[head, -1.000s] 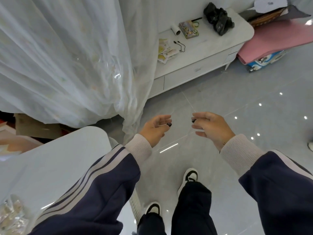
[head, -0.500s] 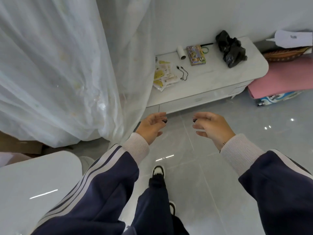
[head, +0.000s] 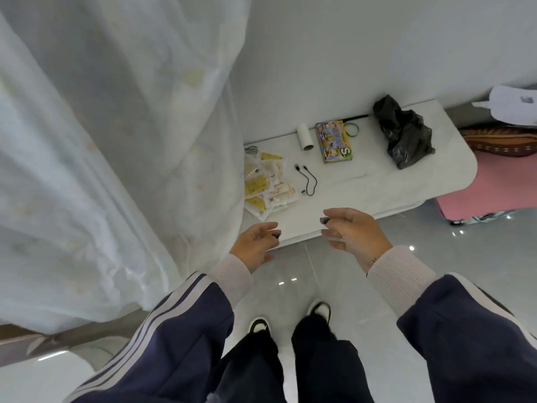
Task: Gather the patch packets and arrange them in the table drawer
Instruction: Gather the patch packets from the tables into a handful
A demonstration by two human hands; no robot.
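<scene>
Both the left hand (head: 255, 245) and the right hand (head: 353, 237) hang loosely curled and empty over the table (head: 377, 184) front edge, the packets (head: 268, 183) heaped at its left end against the curtain (head: 116, 141), bare top between.

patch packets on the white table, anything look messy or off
Yes. The patch packets lie in a loose, overlapping pile at the left end of the white table, partly under the curtain edge. Both hands are empty, so none are gathered yet.
</scene>
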